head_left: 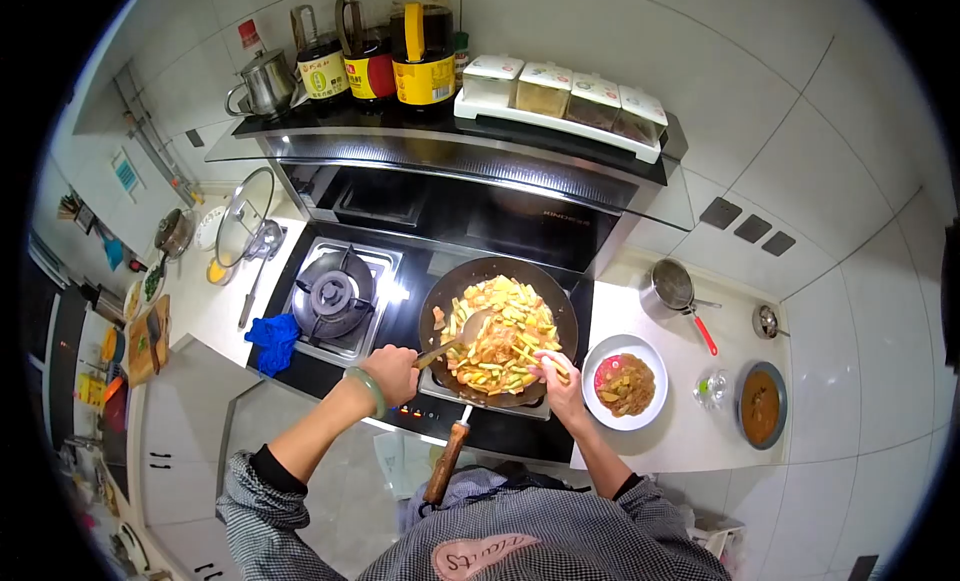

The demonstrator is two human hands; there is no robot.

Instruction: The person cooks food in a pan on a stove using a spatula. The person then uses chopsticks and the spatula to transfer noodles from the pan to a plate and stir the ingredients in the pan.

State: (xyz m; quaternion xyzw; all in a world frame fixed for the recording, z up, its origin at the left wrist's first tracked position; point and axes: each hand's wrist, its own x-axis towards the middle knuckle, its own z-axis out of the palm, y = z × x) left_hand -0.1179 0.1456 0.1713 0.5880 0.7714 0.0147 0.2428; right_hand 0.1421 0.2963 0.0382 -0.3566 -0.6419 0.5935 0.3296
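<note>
A dark wok on the right burner holds chopped green and pale vegetable pieces in reddish sauce. My left hand, with a jade-coloured bangle on the wrist, is closed around the handle of a cooking spoon. The spoon's head lies among the food. My right hand is closed on a pair of chopsticks, their tips in the food at the wok's right side. The wok's wooden handle points towards my body, with neither hand on it.
Right of the wok stand a white bowl of cooked food, a red-handled saucepan and a grey bowl of brown sauce. The left burner has a blue cloth beside it. A glass lid leans further left. Bottles line the shelf.
</note>
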